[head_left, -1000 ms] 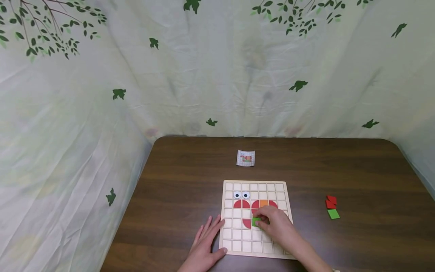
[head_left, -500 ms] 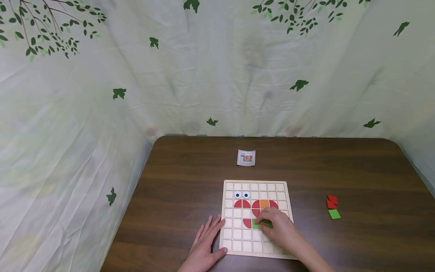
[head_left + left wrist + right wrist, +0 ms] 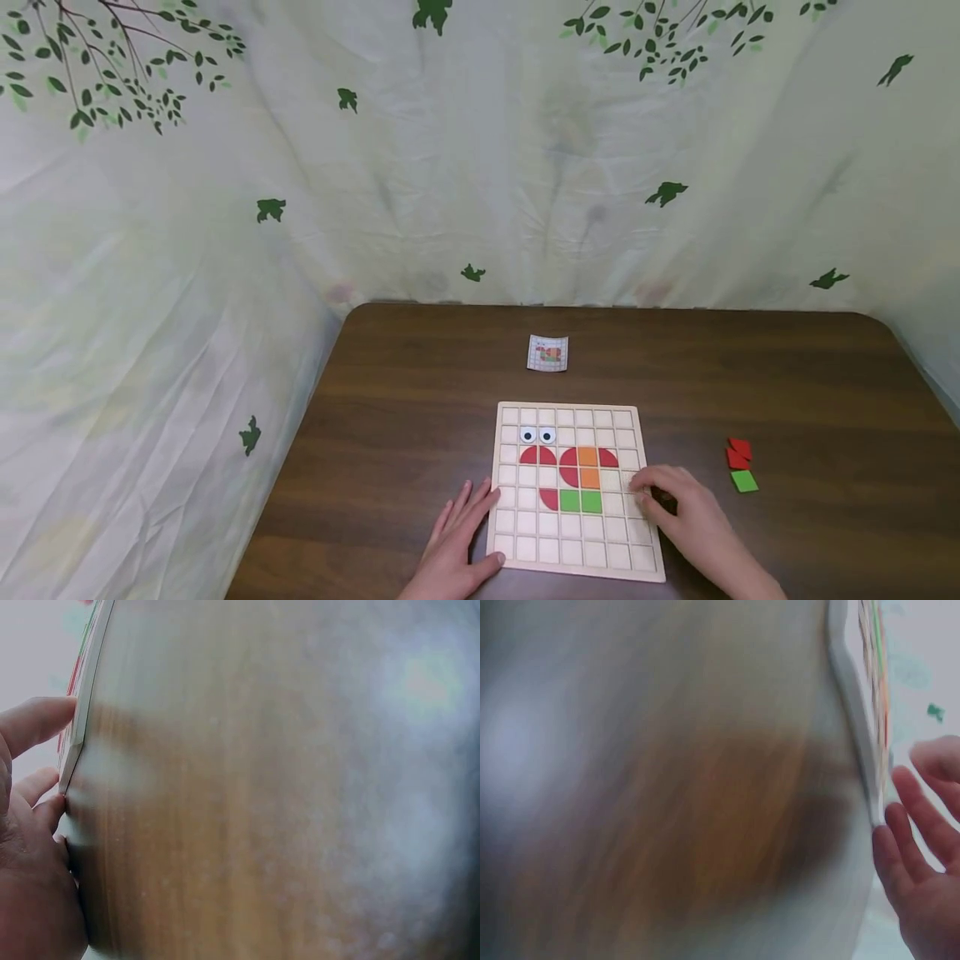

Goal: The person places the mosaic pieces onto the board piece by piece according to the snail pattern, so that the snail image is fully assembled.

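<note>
A pale wooden grid board [image 3: 525,527] lies on the table. My left hand [image 3: 457,542] rests at its left edge, thumb and fingers spread and touching the rim. Over the board's right edge, my right hand [image 3: 690,517] has loosely bent fingers with nothing between them. Two green square tiles [image 3: 581,501] sit side by side in the grid, right of a red quarter-circle tile [image 3: 549,499]. Above them are orange square tiles [image 3: 588,477], more red curved tiles [image 3: 568,467] and two eye tiles [image 3: 537,435]. Both wrist views show the board edge-on beside the fingers.
Right of the board lie two loose red pieces [image 3: 738,459] and a loose green tile [image 3: 745,482]. A small printed card [image 3: 547,354] with a coloured grid picture lies behind the board. The brown table [image 3: 420,367] meets a leaf-patterned cloth [image 3: 510,167] at its back edge.
My right hand has left the green tiles and moved right to the board's edge, uncovering both green tiles and the lower orange one. My left hand stays at the left rim.
</note>
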`<state>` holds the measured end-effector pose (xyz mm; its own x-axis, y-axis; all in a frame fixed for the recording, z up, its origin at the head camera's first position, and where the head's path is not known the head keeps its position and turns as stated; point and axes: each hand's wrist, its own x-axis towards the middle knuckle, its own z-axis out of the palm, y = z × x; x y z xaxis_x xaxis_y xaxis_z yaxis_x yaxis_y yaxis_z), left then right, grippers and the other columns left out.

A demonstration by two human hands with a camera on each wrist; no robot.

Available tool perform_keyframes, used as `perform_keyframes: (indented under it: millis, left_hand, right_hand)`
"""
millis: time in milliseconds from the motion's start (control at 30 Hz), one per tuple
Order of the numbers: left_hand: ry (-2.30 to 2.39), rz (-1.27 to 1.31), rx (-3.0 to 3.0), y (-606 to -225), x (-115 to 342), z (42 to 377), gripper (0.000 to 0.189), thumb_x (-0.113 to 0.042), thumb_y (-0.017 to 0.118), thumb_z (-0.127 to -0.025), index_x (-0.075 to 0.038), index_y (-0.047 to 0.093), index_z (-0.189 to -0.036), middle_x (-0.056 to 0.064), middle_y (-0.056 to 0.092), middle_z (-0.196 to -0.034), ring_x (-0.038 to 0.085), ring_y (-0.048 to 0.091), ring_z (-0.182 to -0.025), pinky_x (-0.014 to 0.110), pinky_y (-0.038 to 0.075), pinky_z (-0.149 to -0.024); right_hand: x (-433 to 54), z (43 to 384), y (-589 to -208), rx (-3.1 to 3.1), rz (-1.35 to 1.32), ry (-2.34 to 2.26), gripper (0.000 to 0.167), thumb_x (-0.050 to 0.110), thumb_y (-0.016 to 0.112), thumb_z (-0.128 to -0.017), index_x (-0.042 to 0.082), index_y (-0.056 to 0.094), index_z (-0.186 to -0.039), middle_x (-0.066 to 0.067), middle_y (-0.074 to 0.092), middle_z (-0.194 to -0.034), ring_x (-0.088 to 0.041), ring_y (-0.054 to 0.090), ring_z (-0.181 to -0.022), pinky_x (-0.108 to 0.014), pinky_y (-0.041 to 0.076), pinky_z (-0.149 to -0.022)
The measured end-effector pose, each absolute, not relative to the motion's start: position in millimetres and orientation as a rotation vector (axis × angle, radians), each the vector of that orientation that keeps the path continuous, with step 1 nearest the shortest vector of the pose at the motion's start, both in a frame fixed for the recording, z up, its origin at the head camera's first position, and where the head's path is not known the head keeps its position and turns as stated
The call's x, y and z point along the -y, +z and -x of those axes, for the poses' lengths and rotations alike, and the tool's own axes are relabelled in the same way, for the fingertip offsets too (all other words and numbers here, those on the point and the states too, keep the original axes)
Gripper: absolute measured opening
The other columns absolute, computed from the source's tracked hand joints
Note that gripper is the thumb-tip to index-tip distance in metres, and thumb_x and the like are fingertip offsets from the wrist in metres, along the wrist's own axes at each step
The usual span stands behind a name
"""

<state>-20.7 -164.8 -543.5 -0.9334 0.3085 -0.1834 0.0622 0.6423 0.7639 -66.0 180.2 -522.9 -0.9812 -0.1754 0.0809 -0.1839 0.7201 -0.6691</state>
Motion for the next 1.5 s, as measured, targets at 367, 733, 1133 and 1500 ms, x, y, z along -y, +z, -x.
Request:
perform_keyframes:
  millis: [367, 733, 1133, 1500]
  left_hand:
    - [1.202, -0.300, -2.572, -543, 165, 19, 0.077, -0.026, 0.073, -0.083, -0.024, 0.038, -0.152, -0.005, 0.025, -0.161, 0.031, 0.010, -0.149, 0.044, -0.001, -0.108]
    - [1.193, -0.357, -2.628, -545, 165, 18, 0.078, -0.024, 0.073, -0.082, -0.023, 0.039, -0.152, -0.004, 0.027, -0.160, 0.031, 0.012, -0.148, 0.014, -0.010, -0.103]
    - [1.178, -0.358, -2.650, -545, 164, 18, 0.077, -0.026, 0.073, -0.082, -0.024, 0.039, -0.152, -0.004, 0.028, -0.160, 0.031, 0.013, -0.148, 0.019, -0.008, -0.105]
    - [1.168, -0.288, -2.584, -545, 164, 19, 0.078, -0.027, 0.073, -0.083, -0.025, 0.038, -0.152, -0.006, 0.025, -0.161, 0.029, 0.009, -0.149, 0.043, -0.001, -0.108]
  right_hand:
    - [-252, 69, -523, 2.813, -0.288, 0.937, 0.030, 0.001, 0.078, -0.079, 0.016, 0.072, -0.104, -0.004, 0.068, -0.107, -0.028, 0.052, -0.104, -0.054, 0.045, -0.078]
    - [-283, 70, -530, 2.963, -0.190, 0.904, 0.032, -0.002, 0.075, -0.080, 0.010, 0.070, -0.110, -0.018, 0.064, -0.114, -0.041, 0.052, -0.102, -0.060, 0.044, -0.072]
    - [-286, 71, -527, 3.016, -0.132, 0.951, 0.035, 0.005, 0.079, -0.079, 0.006, 0.069, -0.113, -0.019, 0.057, -0.114, -0.028, 0.067, -0.078, -0.041, 0.052, -0.060]
    - [-280, 68, -529, 2.962, -0.166, 0.893, 0.029, 0.008, 0.081, -0.077, 0.012, 0.074, -0.105, -0.005, 0.061, -0.104, -0.020, 0.068, -0.076, -0.030, 0.051, -0.059]
